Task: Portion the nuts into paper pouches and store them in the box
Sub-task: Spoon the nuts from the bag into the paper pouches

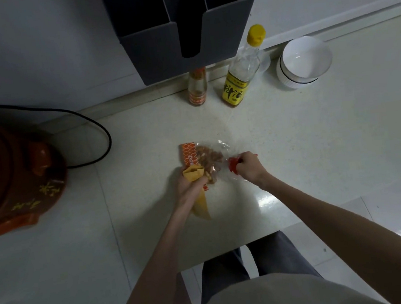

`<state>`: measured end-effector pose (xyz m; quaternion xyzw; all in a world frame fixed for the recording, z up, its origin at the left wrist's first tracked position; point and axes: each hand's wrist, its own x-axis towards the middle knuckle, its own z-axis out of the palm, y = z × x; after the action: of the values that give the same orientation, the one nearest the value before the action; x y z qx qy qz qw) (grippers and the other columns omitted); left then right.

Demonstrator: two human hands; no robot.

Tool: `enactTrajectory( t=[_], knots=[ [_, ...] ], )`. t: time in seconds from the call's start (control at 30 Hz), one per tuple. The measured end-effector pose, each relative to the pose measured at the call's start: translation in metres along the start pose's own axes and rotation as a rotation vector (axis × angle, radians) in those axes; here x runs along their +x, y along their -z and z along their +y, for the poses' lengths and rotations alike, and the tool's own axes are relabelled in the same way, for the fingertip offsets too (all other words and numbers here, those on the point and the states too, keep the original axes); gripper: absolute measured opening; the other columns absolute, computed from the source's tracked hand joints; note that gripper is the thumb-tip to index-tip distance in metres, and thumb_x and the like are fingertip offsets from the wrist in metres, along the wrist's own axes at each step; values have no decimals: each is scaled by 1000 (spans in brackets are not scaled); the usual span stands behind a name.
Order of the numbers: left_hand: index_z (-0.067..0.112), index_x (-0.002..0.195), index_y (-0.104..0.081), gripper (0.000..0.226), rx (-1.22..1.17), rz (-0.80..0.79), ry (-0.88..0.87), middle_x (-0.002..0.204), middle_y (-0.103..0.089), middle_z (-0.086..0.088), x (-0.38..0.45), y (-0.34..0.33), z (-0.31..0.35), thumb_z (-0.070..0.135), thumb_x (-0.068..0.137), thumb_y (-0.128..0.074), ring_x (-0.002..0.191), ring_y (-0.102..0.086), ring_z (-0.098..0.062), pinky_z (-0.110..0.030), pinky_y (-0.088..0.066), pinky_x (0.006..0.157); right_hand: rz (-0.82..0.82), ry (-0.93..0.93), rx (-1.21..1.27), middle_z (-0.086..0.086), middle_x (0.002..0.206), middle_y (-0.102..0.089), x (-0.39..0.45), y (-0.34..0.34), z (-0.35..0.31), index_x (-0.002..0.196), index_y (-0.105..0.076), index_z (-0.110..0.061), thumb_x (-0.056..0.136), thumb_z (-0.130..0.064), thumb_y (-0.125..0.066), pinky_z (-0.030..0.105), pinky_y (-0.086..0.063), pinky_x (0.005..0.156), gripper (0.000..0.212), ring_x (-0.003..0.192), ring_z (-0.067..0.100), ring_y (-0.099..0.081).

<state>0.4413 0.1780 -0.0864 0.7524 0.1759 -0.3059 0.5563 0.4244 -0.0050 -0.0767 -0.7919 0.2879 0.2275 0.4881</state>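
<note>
Now left hand (pixel 188 186) grips yellow pouch (pixel 198 197); right hand (pixel 248 168) clutches red scoop (pixel 234 166).

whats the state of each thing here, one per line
nut bag: open, lying on the counter
paper pouch: open, held in left hand
red scoop: gripped by right hand
yellow-capped bottle: upright, capped
small bottle: upright
bowls: stacked, top one empty
box: open
</note>
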Motion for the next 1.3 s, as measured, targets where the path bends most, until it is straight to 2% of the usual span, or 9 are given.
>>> enactTrajectory(
  t=[0.17,0.23,0.37,0.47,0.6,0.77,0.9,1.0,1.3],
  knots=[
    [28,76,-62,28,-11,-48,-23,61,-68,21,-4,2,6,0,78,-70,59,-61,14,-3,-43,49,-20,-137,199,2,51,-55,0,-2,10,67,-66,4,81,9,-43,18,-37,44,27,47,12,-47],
    [28,78,-63,27,-37,-60,0,66,-68,18,-5,2,7,2,79,-70,61,-64,7,-9,-46,51,-7,-154,240,1,53,-55,-1,-3,10,76,-67,7,83,10,-43,18,-35,44,26,50,12,-46],
    [27,82,-64,19,-55,-42,46,77,-68,12,-5,3,3,9,81,-69,74,-65,-5,-20,-46,61,45,-169,300,26,77,-64,1,2,11,94,-66,16,79,15,-38,29,-41,59,32,67,22,-54],
    [27,82,-65,12,-80,-32,71,67,-70,17,-5,3,2,17,81,-71,64,-66,3,-15,-45,55,75,-164,352,33,97,-66,1,12,17,98,-64,18,75,20,-33,33,-49,62,39,74,26,-60],
    [26,86,-65,12,-76,-51,94,82,-70,7,-4,4,3,16,82,-69,79,-66,-12,-25,-48,64,76,-162,326,11,84,-68,-2,29,27,99,-71,-1,77,18,-32,24,-47,57,49,68,15,-58],
    [25,90,-65,13,-57,-26,85,84,-71,3,-5,2,3,14,82,-68,78,-67,-15,-27,-50,64,97,-193,442,10,71,-66,-7,48,39,98,-68,2,87,13,-41,20,-51,49,31,52,14,-64],
    [23,85,-64,12,-36,12,108,84,-69,-2,-2,-1,3,12,83,-67,79,-65,-21,-35,-52,75,95,-197,529,15,71,-71,-11,61,47,99,-70,4,84,17,-34,26,-56,54,41,56,21,-68],
    [25,83,-63,14,-29,45,111,80,-68,3,-2,-4,2,12,83,-68,74,-64,-16,-31,-51,69,105,-201,538,13,64,-70,-14,70,54,102,-69,5,84,16,-31,27,-57,54,43,53,21,-67],
    [22,74,-62,19,47,160,73,68,-65,7,-2,-13,6,6,75,-71,62,-61,-12,-25,-49,56,200,-254,566,21,71,-65,-32,103,76,103,-66,7,88,12,-32,24,-55,51,38,51,20,-66]
  ],
)
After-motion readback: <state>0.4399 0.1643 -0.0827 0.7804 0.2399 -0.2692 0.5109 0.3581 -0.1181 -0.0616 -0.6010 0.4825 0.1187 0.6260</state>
